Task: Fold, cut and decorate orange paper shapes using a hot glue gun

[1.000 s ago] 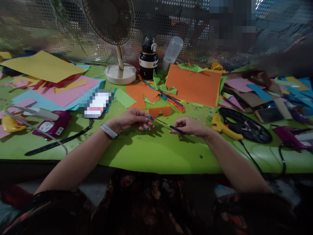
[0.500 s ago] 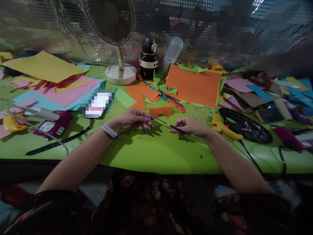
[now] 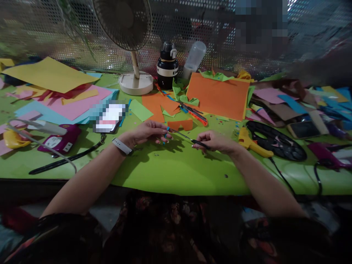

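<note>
My left hand (image 3: 150,132) pinches a small blue paper piece (image 3: 166,134) between thumb and fingertips, above the green tabletop (image 3: 165,172). The other fingers are loosely curled. In my right hand (image 3: 211,141) is a slim tool with a black handle (image 3: 201,144) and a thin metal end; its exact kind I cannot make out. Its tip points left and reaches the blue paper at my left fingertips. Just beyond the hands lies an orange paper cutout (image 3: 180,125) with notched edges.
An orange-red cutter (image 3: 198,116) lies behind the cutout, near orange sheets (image 3: 220,95). On the right are a yellow glue gun (image 3: 254,143) and a black tray (image 3: 277,141). A phone (image 3: 110,117), a fan (image 3: 136,83) and a black bottle (image 3: 167,68) stand or lie left and behind.
Both hands stay nearly in place. The tool and the blue paper piece have shifted very slightly, and the tool's tip remains at the left fingertips.
</note>
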